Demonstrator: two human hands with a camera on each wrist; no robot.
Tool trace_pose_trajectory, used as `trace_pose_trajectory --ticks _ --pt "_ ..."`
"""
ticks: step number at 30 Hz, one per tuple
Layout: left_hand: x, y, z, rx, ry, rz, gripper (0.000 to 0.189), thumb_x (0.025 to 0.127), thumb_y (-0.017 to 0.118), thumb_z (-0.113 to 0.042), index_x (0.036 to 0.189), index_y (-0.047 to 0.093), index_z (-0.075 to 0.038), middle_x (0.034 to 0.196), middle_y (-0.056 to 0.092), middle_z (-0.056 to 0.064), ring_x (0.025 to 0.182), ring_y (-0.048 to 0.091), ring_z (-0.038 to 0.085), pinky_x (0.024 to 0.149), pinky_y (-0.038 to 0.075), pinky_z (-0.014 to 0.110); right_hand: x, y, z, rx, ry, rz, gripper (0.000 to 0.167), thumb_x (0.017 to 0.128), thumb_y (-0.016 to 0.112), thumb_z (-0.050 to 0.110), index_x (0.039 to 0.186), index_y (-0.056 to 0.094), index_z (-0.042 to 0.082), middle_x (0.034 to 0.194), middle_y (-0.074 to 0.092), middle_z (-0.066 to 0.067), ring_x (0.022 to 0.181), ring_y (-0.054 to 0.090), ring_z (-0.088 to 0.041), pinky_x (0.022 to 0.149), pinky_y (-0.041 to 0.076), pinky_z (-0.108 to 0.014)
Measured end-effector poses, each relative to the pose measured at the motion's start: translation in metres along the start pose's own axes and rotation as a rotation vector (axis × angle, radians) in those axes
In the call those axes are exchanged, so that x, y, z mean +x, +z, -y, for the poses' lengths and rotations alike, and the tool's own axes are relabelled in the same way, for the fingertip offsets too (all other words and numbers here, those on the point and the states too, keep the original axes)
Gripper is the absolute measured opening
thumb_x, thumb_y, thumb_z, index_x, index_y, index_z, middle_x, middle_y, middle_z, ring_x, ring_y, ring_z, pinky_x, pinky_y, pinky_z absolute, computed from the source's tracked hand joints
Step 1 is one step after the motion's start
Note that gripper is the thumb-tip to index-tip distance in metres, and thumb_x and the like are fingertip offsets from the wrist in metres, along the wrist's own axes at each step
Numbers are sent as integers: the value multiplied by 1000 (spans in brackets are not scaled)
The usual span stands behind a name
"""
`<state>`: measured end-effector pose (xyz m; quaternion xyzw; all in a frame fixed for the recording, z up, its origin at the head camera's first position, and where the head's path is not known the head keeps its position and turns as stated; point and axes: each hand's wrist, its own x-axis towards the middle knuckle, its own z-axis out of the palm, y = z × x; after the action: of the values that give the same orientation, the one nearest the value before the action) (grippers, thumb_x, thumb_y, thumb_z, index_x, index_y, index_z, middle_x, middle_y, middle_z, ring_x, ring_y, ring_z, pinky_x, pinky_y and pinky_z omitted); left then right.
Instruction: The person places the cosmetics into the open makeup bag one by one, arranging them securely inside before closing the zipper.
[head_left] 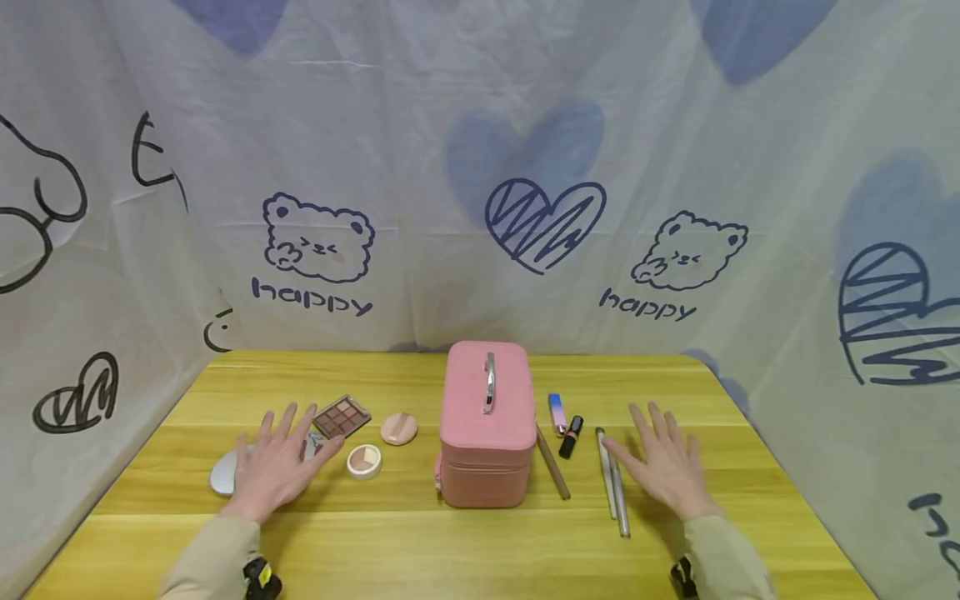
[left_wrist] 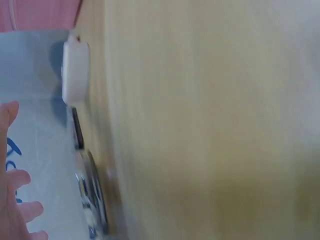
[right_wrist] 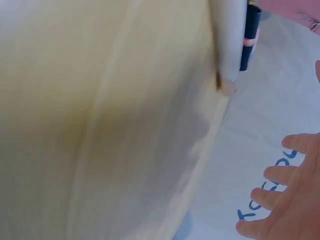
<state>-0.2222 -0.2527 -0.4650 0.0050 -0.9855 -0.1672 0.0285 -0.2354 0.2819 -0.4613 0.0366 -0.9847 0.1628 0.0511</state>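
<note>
Both hands are spread with nothing in them. My left hand hovers at the left, its fingers overlapping a white rounded object that it partly hides. Just beyond its fingertips lies an eyeshadow palette, with a small round compact and a powder puff to its right. At the right, my right hand is beside two slim silver sticks, thumb close to their upper ends. Between the hands stands a pink cosmetic case, lid down, with a silver handle on top.
Right of the case lie a blue-and-pink tube, a black lipstick and a brown pencil-like stick, partly hidden by the case. Everything rests on a yellow wood-grain table. A printed white curtain hangs behind and along both sides.
</note>
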Motion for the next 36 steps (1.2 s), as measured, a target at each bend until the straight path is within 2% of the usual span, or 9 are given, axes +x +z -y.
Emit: trace_pose_trajectory --ticks 6,17,21,26,30,32,36 --pt "0 2 -23 -74 17 20 88 98 35 -72 160 25 -10 165 18 26 150 9 56 114 3 78 1 1 18 75 -8 19 84 101 38 64 160 22 5 165 11 -30 149 13 -57 114 8 -78" --pt "-1 11 -62 -191 93 31 79 102 35 -64 161 23 -13 168 16 21 154 8 49 117 3 76 2 4 52 250 -32 45 77 105 37 56 160 24 4 165 16 -30 150 17 -54 118 11 -73" --pt "-2 15 -75 -240 119 44 75 104 35 -60 161 25 -13 167 18 20 155 10 45 120 4 71 2 6 62 279 -40 61 76 105 37 55 159 26 4 165 20 -28 151 20 -51 120 14 -70" --pt "-4 20 -92 -302 144 75 70 105 35 -55 160 26 -13 167 22 18 155 12 45 122 4 68 -1 11 74 390 -68 79 71 106 39 51 157 31 3 163 28 -27 150 26 -48 121 21 -65" --pt "-8 24 -103 -367 169 69 68 105 37 -54 159 31 -13 166 27 16 155 15 43 123 5 66 -5 14 83 473 -84 70 65 107 40 47 154 37 2 158 38 -26 146 34 -47 119 27 -65" --pt "-11 25 -108 -412 177 68 67 106 37 -54 158 33 -12 165 28 15 155 17 41 123 5 65 -7 14 88 506 -94 59 61 108 39 43 153 40 2 156 42 -25 145 38 -47 119 26 -65" --pt "-17 26 -116 -516 192 70 64 107 37 -49 157 34 -8 165 28 18 155 17 40 124 3 63 -10 13 97 552 -119 4 53 108 41 35 149 46 0 151 49 -23 139 46 -44 116 32 -63"
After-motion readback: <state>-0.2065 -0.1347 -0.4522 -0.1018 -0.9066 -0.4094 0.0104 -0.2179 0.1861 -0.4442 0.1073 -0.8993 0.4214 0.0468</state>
